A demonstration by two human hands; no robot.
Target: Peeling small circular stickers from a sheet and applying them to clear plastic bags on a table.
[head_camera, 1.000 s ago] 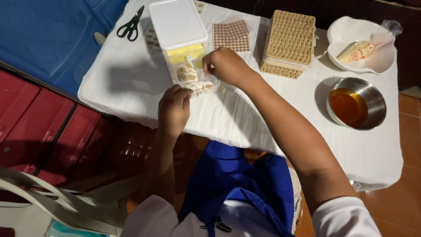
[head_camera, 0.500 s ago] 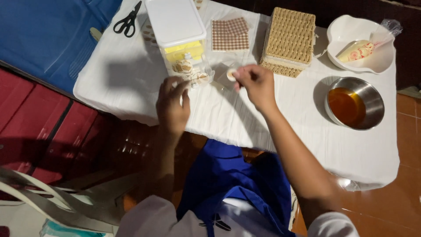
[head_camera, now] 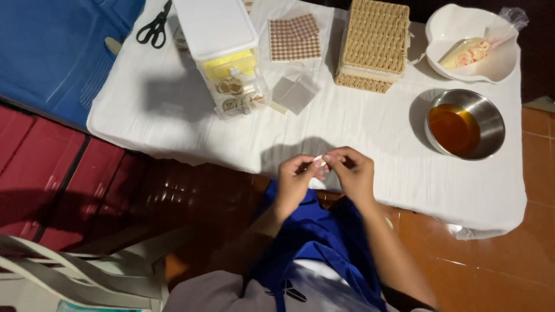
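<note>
My left hand (head_camera: pixel 293 179) and my right hand (head_camera: pixel 354 172) meet at the near edge of the white-covered table (head_camera: pixel 347 127). Both pinch one small pale round piece (head_camera: pixel 319 161) between their fingertips. A clear plastic box (head_camera: pixel 226 58) with a white lid stands at the back left, with round wrapped pieces and a yellow sheet showing through its front. Beside it lie two small pale squares (head_camera: pixel 296 93).
A stack of wafer sheets (head_camera: pixel 373 43) and a brown checkered square (head_camera: pixel 295 37) lie at the back. A steel bowl of amber liquid (head_camera: pixel 462 124) sits to the right, a white dish with a filled piping bag (head_camera: pixel 474 49) behind it. Black scissors (head_camera: pixel 153 26) lie far left.
Both hands have drawn back from the plastic box toward my body. The right hand brought the small round piece along, and both hands now hold it together at the table's near edge.
</note>
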